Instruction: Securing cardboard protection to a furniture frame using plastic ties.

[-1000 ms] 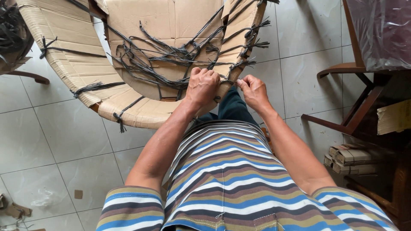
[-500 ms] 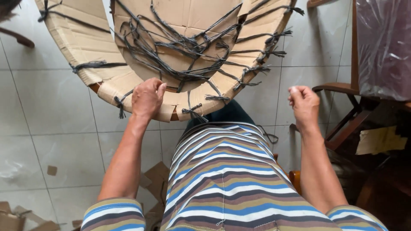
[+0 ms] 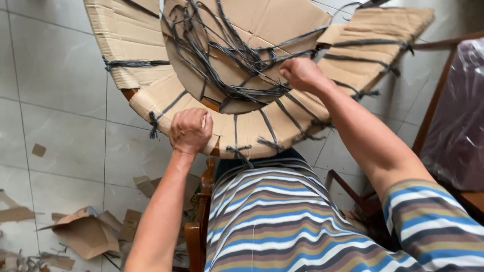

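A round piece of furniture wrapped in brown cardboard (image 3: 126,45) fills the top of the view, bound with several dark grey plastic straps (image 3: 222,55) knotted along its rim. My left hand (image 3: 191,130) is closed on the near edge of the cardboard-wrapped rim, close to a knotted strap (image 3: 153,122). My right hand (image 3: 299,73) is a fist over the middle of the wrapping, where the dark straps cross, and seems to grip them. My striped shirt fills the lower middle.
Torn cardboard scraps (image 3: 83,231) lie on the grey floor tiles (image 3: 55,65) at lower left. A wooden chair part (image 3: 197,221) stands by my left side. A plastic-covered wooden chair (image 3: 456,116) is at the right.
The wrapped piece has turned and shifted. My right hand moved from open air at the right up onto the straps in the middle. My left hand stays on the near rim. The view swung left.
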